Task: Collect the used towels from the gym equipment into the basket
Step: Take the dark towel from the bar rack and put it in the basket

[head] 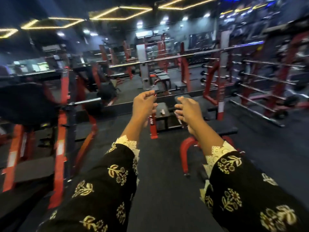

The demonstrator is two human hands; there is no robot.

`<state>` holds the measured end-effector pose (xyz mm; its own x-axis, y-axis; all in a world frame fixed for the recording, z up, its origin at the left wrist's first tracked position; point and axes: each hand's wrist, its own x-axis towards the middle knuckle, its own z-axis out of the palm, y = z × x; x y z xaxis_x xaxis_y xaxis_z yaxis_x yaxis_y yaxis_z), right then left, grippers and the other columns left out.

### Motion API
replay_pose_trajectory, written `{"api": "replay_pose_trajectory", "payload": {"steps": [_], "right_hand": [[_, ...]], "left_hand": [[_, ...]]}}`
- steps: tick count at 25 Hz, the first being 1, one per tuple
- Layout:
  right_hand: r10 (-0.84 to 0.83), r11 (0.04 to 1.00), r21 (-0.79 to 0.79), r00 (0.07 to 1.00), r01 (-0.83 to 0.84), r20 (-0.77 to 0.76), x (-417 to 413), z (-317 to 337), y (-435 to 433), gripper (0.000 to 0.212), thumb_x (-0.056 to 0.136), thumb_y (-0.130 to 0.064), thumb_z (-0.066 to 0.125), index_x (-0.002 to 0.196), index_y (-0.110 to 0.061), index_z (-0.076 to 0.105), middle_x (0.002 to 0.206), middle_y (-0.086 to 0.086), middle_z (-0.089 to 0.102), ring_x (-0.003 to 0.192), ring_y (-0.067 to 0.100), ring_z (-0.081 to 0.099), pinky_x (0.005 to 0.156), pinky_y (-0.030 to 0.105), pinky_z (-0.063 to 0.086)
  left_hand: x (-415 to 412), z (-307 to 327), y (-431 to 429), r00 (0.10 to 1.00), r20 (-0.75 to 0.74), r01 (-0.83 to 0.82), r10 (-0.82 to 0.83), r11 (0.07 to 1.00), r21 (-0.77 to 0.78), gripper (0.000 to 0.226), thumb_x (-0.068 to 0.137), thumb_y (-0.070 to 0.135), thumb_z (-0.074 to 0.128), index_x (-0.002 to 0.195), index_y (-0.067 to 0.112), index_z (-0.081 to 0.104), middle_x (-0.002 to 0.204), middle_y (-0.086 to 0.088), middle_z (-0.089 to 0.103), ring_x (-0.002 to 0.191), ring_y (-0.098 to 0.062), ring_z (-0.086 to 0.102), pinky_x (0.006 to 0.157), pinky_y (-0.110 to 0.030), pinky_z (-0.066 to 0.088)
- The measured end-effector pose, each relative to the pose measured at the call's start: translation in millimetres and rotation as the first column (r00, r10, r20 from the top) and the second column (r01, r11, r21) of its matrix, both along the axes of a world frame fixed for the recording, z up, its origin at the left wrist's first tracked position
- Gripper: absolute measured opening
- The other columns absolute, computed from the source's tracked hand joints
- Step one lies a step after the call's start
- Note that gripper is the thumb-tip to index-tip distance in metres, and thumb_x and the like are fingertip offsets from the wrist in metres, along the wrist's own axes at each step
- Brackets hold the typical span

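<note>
In the head view both arms reach straight forward over the dark floor [160,190]. The sleeves [117,174] are black with pale flowers and cream lace cuffs. The left hand [144,105] is raised with its back to the camera and its fingers loosely bent toward the thumb. Nothing shows in it, though its palm is hidden. The right hand [188,112] is near it but apart, fingers relaxed and slightly spread, holding nothing.

Beyond the hands stands a small black stool [163,121] with a pale scrap [162,112] on its top, too small to name. A black bench [212,130] on a red foot [185,148] runs behind the right wrist, and the arm covers part of it. Blur smears the racks [270,84] at the right. Where the towels and the basket are cannot be told.
</note>
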<state>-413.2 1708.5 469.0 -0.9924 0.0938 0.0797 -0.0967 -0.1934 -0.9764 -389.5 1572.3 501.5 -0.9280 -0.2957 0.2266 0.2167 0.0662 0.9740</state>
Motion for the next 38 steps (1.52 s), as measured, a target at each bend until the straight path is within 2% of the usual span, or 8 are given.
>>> {"api": "replay_pose_trajectory", "payload": {"steps": [8, 18, 20, 24, 28, 31, 34, 38], "right_hand": [[-0.307, 0.948, 0.075, 0.951, 0.308, -0.036, -166.2, 11.3, 251.6, 0.024, 0.096, -0.033, 0.048, 0.103, -0.016, 0.064, 0.086, 0.001, 0.063, 0.073, 0.015, 0.055, 0.063, 0.030, 0.041], [-0.644, 0.764, 0.042, 0.765, 0.643, 0.004, -264.0, 1.2, 551.6, 0.017, 0.094, -0.031, 0.050, 0.087, -0.022, 0.061, 0.090, 0.007, 0.067, 0.080, 0.022, 0.058, 0.069, 0.035, 0.045], [-0.680, 0.733, 0.022, 0.733, 0.680, -0.009, -283.4, 5.5, 600.9, 0.017, 0.095, -0.029, 0.050, 0.096, -0.018, 0.063, 0.097, 0.010, 0.068, 0.083, 0.025, 0.061, 0.067, 0.033, 0.047], [-0.747, 0.663, 0.045, 0.664, 0.747, -0.029, -352.9, 20.6, 706.6, 0.021, 0.096, -0.031, 0.050, 0.106, -0.017, 0.061, 0.111, 0.012, 0.069, 0.104, 0.032, 0.065, 0.094, 0.048, 0.052], [-0.751, 0.657, 0.026, 0.657, 0.753, -0.067, -425.8, 51.8, 789.3, 0.024, 0.098, -0.027, 0.048, 0.109, -0.012, 0.062, 0.122, 0.024, 0.063, 0.108, 0.039, 0.063, 0.093, 0.049, 0.052], [-0.775, 0.626, 0.043, 0.628, 0.778, -0.075, -470.6, 57.7, 858.9, 0.016, 0.097, -0.028, 0.047, 0.096, -0.022, 0.061, 0.116, 0.017, 0.067, 0.107, 0.035, 0.063, 0.094, 0.052, 0.051], [-0.806, 0.587, 0.040, 0.588, 0.809, -0.065, -504.6, 40.5, 932.6, 0.016, 0.098, -0.031, 0.047, 0.090, -0.027, 0.060, 0.102, 0.007, 0.069, 0.088, 0.016, 0.065, 0.078, 0.035, 0.055], [-0.840, 0.538, 0.057, 0.540, 0.841, -0.044, -543.0, 8.6, 1033.6, 0.016, 0.097, -0.033, 0.047, 0.098, -0.026, 0.061, 0.100, 0.001, 0.067, 0.097, 0.019, 0.064, 0.087, 0.038, 0.052]], "left_hand": [[-206.0, -1.9, 251.4, 0.950, 0.018, 0.311, -0.312, 0.949, 0.040, 0.023, 0.096, 0.013, 0.052, 0.117, 0.015, 0.059, 0.100, -0.004, 0.063, 0.083, -0.020, 0.060, 0.067, -0.028, 0.048], [-349.0, -21.6, 564.9, 0.731, 0.046, 0.668, -0.681, 0.727, 0.157, 0.014, 0.093, 0.013, 0.054, 0.099, 0.022, 0.062, 0.091, -0.001, 0.067, 0.075, -0.016, 0.064, 0.065, -0.029, 0.051], [-374.0, -19.0, 614.8, 0.702, 0.027, 0.699, -0.712, 0.695, 0.166, 0.013, 0.093, 0.012, 0.054, 0.097, 0.022, 0.062, 0.089, -0.001, 0.067, 0.071, -0.014, 0.063, 0.059, -0.025, 0.052], [-451.3, -6.1, 725.0, 0.643, 0.007, 0.755, -0.766, 0.635, 0.162, 0.014, 0.092, 0.012, 0.055, 0.096, 0.023, 0.064, 0.090, -0.001, 0.069, 0.075, -0.016, 0.064, 0.059, -0.024, 0.052], [-535.5, 20.2, 824.1, 0.620, -0.023, 0.776, -0.784, 0.609, 0.164, 0.017, 0.092, 0.011, 0.054, 0.104, 0.018, 0.064, 0.091, -0.002, 0.070, 0.079, -0.018, 0.066, 0.060, -0.026, 0.054], [-587.0, 21.8, 907.2, 0.597, -0.032, 0.794, -0.802, 0.585, 0.165, 0.014, 0.092, 0.011, 0.056, 0.099, 0.020, 0.065, 0.089, -0.002, 0.069, 0.075, -0.017, 0.064, 0.061, -0.027, 0.051], [-623.2, -2.6, 989.0, 0.551, 0.013, 0.823, -0.834, 0.546, 0.156, 0.021, 0.094, 0.012, 0.055, 0.113, 0.011, 0.063, 0.096, -0.006, 0.068, 0.078, -0.020, 0.062, 0.063, -0.029, 0.049], [-662.5, -38.5, 1091.4, 0.509, 0.049, 0.847, -0.859, 0.510, 0.147, 0.024, 0.094, 0.014, 0.053, 0.117, 0.011, 0.063, 0.101, -0.008, 0.069, 0.078, -0.019, 0.062, 0.061, -0.027, 0.049]]}}
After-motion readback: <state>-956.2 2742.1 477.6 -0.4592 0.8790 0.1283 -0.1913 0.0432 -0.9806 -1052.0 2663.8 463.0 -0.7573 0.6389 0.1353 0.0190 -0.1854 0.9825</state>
